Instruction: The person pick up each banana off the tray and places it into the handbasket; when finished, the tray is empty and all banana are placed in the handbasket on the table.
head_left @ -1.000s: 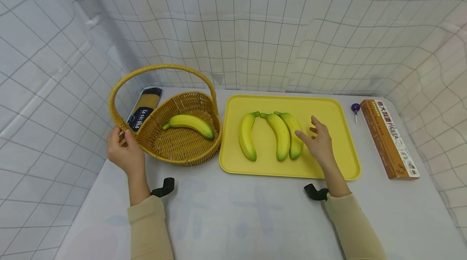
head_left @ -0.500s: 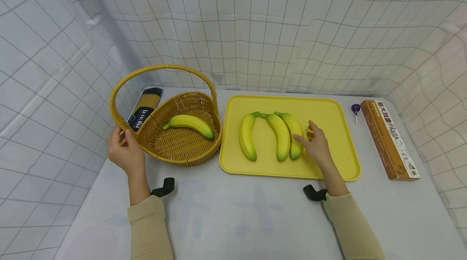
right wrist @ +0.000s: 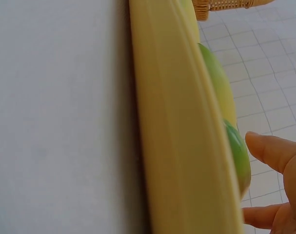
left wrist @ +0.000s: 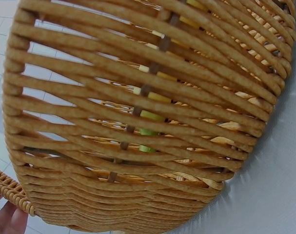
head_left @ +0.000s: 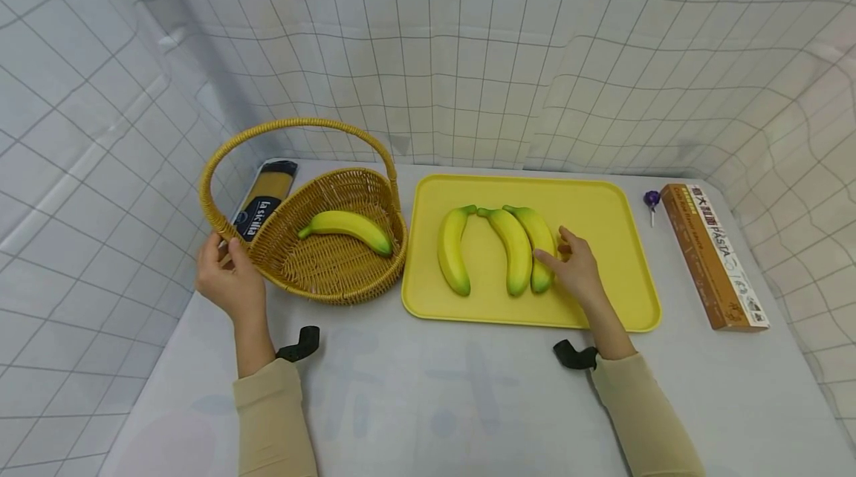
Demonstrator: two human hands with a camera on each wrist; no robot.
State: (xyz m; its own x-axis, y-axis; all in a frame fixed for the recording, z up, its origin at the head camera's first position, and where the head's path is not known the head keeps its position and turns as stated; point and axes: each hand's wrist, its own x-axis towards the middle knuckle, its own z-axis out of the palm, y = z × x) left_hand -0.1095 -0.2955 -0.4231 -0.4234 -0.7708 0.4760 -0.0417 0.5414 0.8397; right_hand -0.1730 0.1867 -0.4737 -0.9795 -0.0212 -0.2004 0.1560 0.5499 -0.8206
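Note:
My left hand (head_left: 230,280) grips the handle base of a wicker basket (head_left: 267,269) at its left side; in the left wrist view the fingertips (left wrist: 9,219) show at the handle. One banana (head_left: 348,228) lies inside the basket. On a yellow tray (head_left: 602,209) lie three more bananas: one apart at left (head_left: 453,254), a middle banana (head_left: 513,254), and a right banana (head_left: 540,239) against it. My right hand (head_left: 578,269) hovers at the right banana, thumb over it, fingers to its right and spread apart. Whether the skin touches the banana, I cannot tell.
A dark-labelled pasta packet (head_left: 264,198) lies behind the basket at left. Right of the tray are a purple lollipop (head_left: 652,200) and a long pasta box (head_left: 712,254). Gridded white cloth (head_left: 468,76) walls in the table (head_left: 428,395).
My right hand has moved left and slightly down to the right banana, its thumb now over the fruit. The left hand and the basket have stayed put.

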